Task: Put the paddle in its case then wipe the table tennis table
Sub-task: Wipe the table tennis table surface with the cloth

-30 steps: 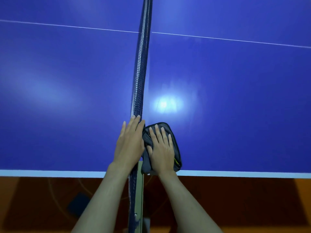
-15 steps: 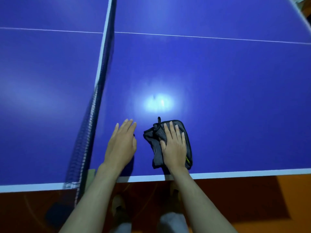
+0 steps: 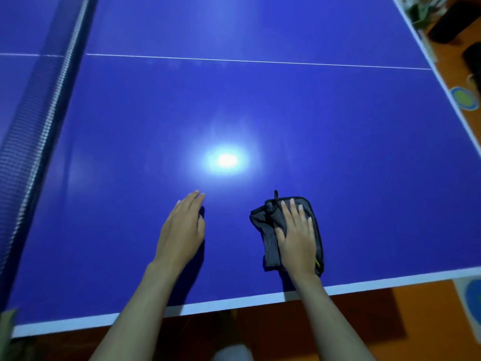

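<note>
The dark grey cloth point(image 3: 270, 238), bunched and folded, lies on the blue tabletop point(image 3: 286, 113) close to its near white edge, right of centre. My right hand point(image 3: 296, 238) presses flat on it, fingers straight and slightly spread, a grip that clamps nothing. My left hand point(image 3: 182, 230) rests on the bare tabletop well left of the cloth, fingers straight and together, palm down. The net point(image 3: 33, 131) runs along the far left. A bright light reflection point(image 3: 226, 160) shines beyond both hands.
</note>
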The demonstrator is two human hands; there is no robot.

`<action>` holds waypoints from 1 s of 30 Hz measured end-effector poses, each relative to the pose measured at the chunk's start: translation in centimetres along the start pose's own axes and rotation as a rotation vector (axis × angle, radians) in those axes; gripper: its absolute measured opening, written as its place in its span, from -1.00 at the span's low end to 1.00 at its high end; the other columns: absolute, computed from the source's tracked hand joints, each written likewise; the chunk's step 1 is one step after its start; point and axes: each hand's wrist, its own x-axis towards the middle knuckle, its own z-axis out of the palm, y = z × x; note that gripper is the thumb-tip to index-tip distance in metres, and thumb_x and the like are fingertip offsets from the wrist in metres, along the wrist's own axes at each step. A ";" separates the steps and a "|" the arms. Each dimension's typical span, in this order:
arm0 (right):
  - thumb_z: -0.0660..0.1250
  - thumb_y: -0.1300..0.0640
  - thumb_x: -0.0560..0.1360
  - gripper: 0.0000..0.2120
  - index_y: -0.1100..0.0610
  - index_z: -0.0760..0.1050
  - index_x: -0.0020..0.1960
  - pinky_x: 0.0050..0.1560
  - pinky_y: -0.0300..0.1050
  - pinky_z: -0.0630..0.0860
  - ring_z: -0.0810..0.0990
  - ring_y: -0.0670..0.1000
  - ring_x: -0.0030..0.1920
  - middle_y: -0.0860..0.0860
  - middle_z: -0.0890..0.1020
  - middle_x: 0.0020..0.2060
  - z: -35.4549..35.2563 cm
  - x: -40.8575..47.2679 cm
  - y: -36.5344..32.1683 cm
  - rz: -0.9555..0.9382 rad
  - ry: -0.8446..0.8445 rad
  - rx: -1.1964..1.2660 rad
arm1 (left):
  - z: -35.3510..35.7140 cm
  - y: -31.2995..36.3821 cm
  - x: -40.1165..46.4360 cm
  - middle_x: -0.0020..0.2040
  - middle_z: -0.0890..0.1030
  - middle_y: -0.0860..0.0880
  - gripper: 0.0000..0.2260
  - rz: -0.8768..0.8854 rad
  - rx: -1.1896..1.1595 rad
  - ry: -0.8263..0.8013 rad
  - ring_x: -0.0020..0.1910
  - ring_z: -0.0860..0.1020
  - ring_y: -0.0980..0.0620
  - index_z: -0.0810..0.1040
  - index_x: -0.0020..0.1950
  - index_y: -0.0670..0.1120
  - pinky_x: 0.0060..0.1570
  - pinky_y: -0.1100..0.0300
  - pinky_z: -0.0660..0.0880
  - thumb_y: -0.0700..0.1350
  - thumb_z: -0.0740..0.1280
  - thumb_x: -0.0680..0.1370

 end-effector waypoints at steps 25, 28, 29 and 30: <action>0.32 -0.05 0.66 -0.32 -0.04 0.12 0.69 0.64 0.18 0.09 0.09 0.05 0.67 -0.05 0.12 0.68 4.0 5.2 -13.9 0.020 0.100 -0.050 | -5.1 -9.1 1.6 0.56 0.38 -0.06 -0.58 -0.073 -0.006 0.071 0.58 0.28 -0.03 0.40 0.54 -0.14 0.62 0.06 0.07 -0.25 0.19 0.66; 0.31 -0.07 0.64 -0.29 -0.03 0.09 0.70 0.63 0.21 0.13 0.09 0.06 0.67 -0.02 0.12 0.68 6.0 4.3 -20.1 -0.078 0.077 -0.106 | -8.0 -13.3 1.5 0.53 0.42 -0.14 -0.60 -0.086 0.103 0.111 0.57 0.29 -0.12 0.47 0.48 -0.17 0.62 -0.08 0.07 -0.26 0.24 0.62; 0.30 -0.07 0.64 -0.29 -0.02 0.08 0.70 0.63 0.21 0.13 0.08 0.07 0.68 -0.01 0.11 0.68 6.7 4.0 -22.1 -0.116 0.061 -0.121 | -9.0 -14.7 1.4 0.52 0.42 -0.18 -0.60 -0.102 0.154 0.126 0.58 0.28 -0.16 0.48 0.46 -0.18 0.62 -0.14 0.06 -0.26 0.27 0.61; 0.29 -0.08 0.64 -0.29 -0.01 0.08 0.70 0.63 0.22 0.13 0.07 0.07 0.68 0.00 0.10 0.69 7.3 3.8 -24.0 -0.137 0.050 -0.130 | -10.0 -16.2 1.4 0.52 0.41 -0.20 -0.61 -0.122 0.196 0.137 0.59 0.25 -0.19 0.49 0.45 -0.18 0.62 -0.18 0.04 -0.24 0.28 0.60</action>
